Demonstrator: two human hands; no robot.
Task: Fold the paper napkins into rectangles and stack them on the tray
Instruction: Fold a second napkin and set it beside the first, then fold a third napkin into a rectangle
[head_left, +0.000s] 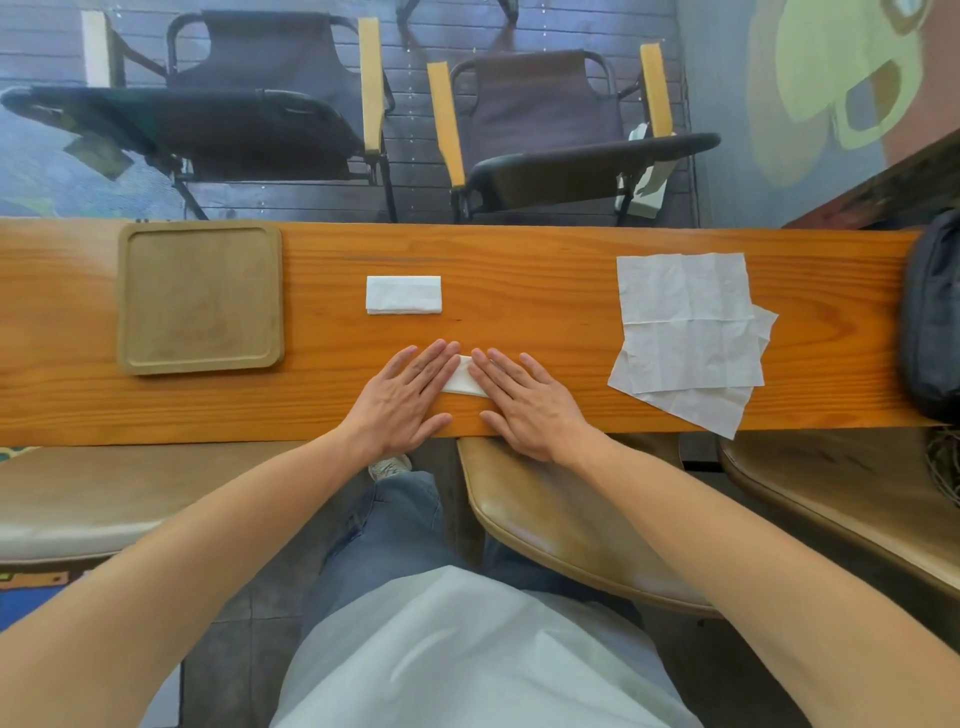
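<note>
A folded white napkin (464, 381) lies near the table's front edge, mostly covered. My left hand (405, 397) and my right hand (524, 402) both press flat on it, fingers spread, one from each side. A second napkin folded into a rectangle (403, 294) rests farther back in the middle of the table. The square wooden tray (200, 364) sits at the left with nothing on it. Two unfolded napkins (685, 322) lie overlapped at the right.
The narrow wooden table (519, 260) runs left to right. A dark bag (932, 317) stands at its right end. Two folding chairs (545, 119) are beyond the far edge. Wooden seats (571, 514) sit below the near edge.
</note>
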